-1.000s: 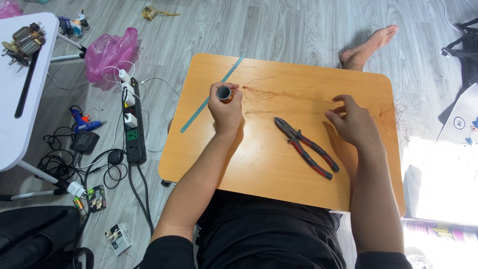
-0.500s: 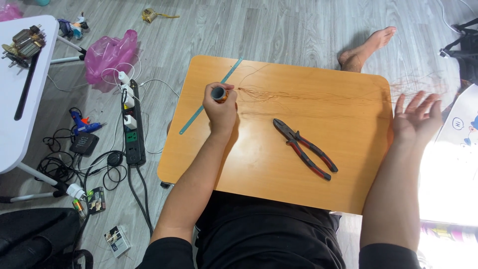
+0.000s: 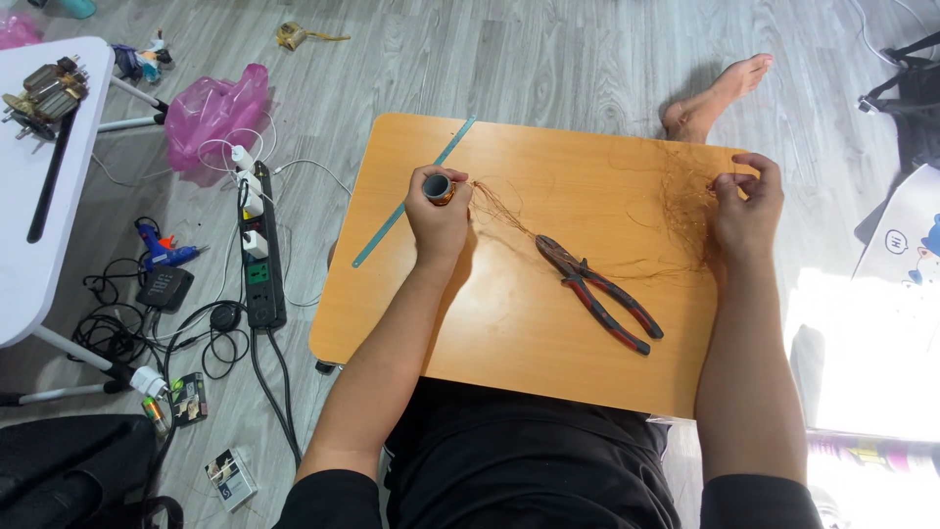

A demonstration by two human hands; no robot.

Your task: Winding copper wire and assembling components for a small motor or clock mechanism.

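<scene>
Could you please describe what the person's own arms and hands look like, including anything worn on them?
Both forearms are bare, and the left hand and right hand wear no gloves. No watch, ring or bracelet shows. Short black sleeves end above the elbows, matching the black top.

Your left hand (image 3: 439,217) is closed around a small spool (image 3: 437,185) of copper wire, held near the far left part of the small wooden table (image 3: 509,323). The spool is a short cylinder, tipped so its dark, round open end faces up, with coppery winding showing just below your fingers. From it, thin copper wire (image 3: 627,211) runs loosely to the right across the tabletop, hair-fine and reddish-brown, in slack loops and kinks rather than one straight line. Near the table's right edge it gathers into a loose tangle, which your right hand (image 3: 746,208) pinches between curled fingertips.
</scene>
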